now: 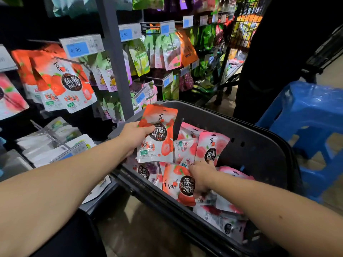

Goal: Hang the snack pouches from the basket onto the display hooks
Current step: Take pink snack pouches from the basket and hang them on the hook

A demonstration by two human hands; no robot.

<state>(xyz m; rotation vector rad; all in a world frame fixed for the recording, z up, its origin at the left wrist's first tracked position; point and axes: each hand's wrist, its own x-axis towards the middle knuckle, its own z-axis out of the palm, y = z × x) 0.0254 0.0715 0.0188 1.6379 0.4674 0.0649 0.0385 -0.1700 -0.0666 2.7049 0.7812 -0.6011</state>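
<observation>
Left hand (133,136) clamped on red pouch (159,138), held upright over basket (259,151) left rim, hole end up, likely ready for hook (68,60) up-left of basket. Right hand (202,175) inside basket among pouches (213,147); grip unclear.

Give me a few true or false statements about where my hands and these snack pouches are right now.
1. The left hand holds a red pouch. True.
2. The right hand is up at the shelf labels. False: the right hand reaches among loose pouches in the basket.
3. From a display hook hang matching red pouches. True.
4. The stool beside the basket is green. False: the stool is blue.
</observation>
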